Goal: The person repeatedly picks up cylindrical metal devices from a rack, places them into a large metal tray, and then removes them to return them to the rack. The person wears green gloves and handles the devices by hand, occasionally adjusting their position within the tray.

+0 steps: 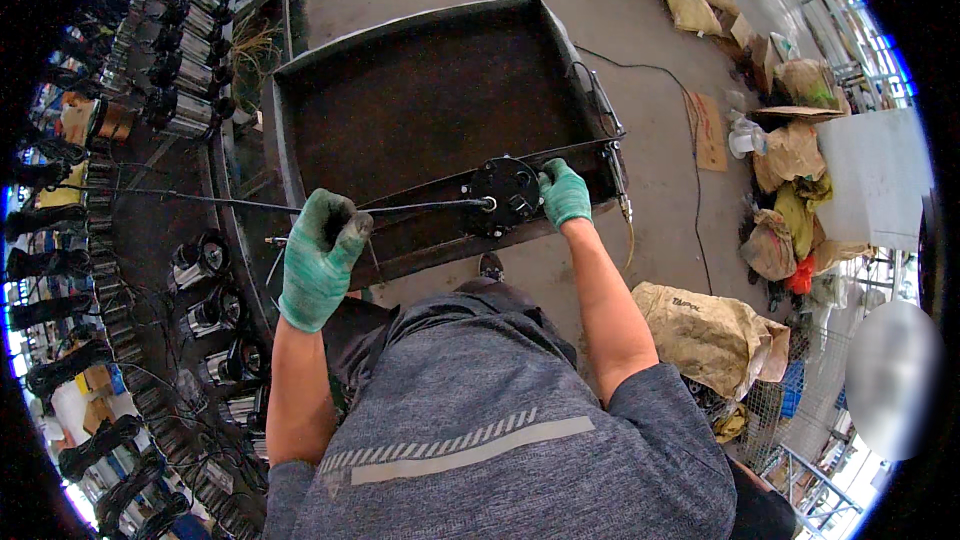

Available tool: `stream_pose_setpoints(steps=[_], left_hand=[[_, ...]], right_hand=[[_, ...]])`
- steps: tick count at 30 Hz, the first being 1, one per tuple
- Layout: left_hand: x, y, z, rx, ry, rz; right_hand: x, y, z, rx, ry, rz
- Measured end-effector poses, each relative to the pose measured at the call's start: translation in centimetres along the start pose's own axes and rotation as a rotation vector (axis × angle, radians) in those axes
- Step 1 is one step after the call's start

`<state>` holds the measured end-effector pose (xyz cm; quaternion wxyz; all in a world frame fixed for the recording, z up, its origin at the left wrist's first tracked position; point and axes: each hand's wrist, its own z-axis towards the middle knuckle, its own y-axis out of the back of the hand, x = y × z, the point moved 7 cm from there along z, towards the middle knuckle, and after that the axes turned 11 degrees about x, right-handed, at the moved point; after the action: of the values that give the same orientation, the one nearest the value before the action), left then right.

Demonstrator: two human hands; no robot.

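My left hand [325, 258], in a green knit glove, is closed around a black cable [425, 207]. The cable runs taut from the far left through my fist to a round black flanged part [503, 196] with a pale fitting near its middle. At that part's right edge, my gloved right hand [566, 192] grips with curled fingers. Beneath the part is a crossbar at the near side of a dark, shallow metal tank [410, 22]. The underside of the part is hidden.
Rows of metal cylinders with coiled black cables [185, 65] stand on the left. A metal rod with fittings [622, 175] lies along the tank's right rim. On the right are a beige sack [705, 335], a flat cardboard piece [707, 130] and a dark floor cable [697, 210].
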<state>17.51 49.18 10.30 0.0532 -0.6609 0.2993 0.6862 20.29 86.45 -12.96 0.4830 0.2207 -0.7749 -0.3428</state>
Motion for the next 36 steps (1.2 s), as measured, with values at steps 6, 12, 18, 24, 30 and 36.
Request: stream_pose_setpoints(steps=[6, 12, 18, 24, 30, 36], left_hand=[[-0.4, 0.1, -0.1, -0.012, -0.010, -0.007], [-0.6, 0.0, 0.2, -0.015, -0.078, -0.049], [0.0, 0.2, -0.1, 0.001, -0.056, 0.013], [0.9, 0.1, -0.2, -0.016, -0.057, -0.050], [3.1, 1.9, -1.5, -0.142, 0.225, -0.233], [9.9, 10.4, -9.7, -0.734, 0.318, -0.685]], right_hand=[[0.7, -0.2, 0.1, -0.019, 0.013, -0.015], [0.0, -0.6, 0.1, 0.014, -0.010, -0.030], [0.0, -1.3, 0.2, 0.048, -0.015, -0.091], [0.6, -1.2, 0.3, 0.076, -0.037, -0.156], [0.8, -0.2, 0.1, 0.009, 0.012, -0.128], [9.1, 2.6, -4.4, 0.094, 0.158, -0.007]])
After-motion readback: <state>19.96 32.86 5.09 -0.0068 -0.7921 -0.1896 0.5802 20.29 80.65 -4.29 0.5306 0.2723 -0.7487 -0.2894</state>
